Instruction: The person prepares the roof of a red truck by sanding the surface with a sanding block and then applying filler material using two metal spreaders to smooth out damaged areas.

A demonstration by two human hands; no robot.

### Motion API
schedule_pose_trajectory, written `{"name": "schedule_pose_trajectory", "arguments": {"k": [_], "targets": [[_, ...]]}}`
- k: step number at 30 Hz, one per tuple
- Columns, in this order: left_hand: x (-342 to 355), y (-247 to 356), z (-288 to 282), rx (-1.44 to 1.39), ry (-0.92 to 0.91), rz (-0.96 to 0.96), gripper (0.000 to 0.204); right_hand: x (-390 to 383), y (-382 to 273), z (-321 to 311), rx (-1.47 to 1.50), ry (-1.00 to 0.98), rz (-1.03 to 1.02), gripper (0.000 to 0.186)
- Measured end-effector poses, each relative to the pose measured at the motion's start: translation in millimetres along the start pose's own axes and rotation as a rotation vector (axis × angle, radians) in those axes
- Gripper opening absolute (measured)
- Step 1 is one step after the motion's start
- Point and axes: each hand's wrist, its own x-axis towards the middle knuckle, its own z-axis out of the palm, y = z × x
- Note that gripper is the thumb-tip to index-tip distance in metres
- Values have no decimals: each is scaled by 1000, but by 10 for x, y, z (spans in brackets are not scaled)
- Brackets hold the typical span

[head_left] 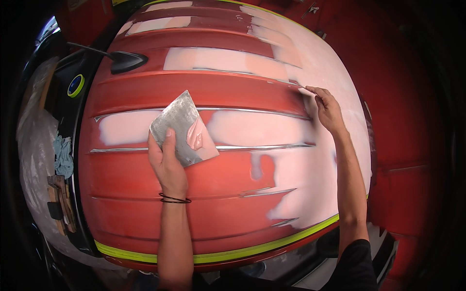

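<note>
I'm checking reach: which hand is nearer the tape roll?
Left. The left hand is right of the tape roll, nearer the person; the right hand is much farther right, across the red roof.

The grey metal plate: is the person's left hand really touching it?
Touching. The head view shows it plainly: the left hand holds the grey metal plate, its thumb lying over the plate's face.

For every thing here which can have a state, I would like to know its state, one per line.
Metal plate: held, tilted
Pink paste: smeared on the plate
Left hand: gripping the plate
Right hand: fingers bent; grip unclear
Roof: red, partly covered with pale patches
Tape strip: stuck along the near edge
Antenna: mounted
Blue cloth: crumpled
Plastic sheet: wrinkled
</note>
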Motion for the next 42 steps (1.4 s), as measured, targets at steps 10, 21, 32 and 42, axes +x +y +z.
{"name": "schedule_pose_trajectory", "arguments": {"k": [10, 21, 32, 42], "targets": [[18, -63, -39, 1, -29, 19, 35, 155, 148, 164, -126, -16, -190, 49], [4, -47, 2, -2, -43, 15, 34, -15, 162, 279, -235, -17, -93, 53], [23, -90, -26, -18, -40, 20, 34, -111, 14, -24, -266, -34, -113, 49], [13, -84, -34, 29, -57, 19, 35, -259, 183, 430, -291, 34, -139, 55]]}}
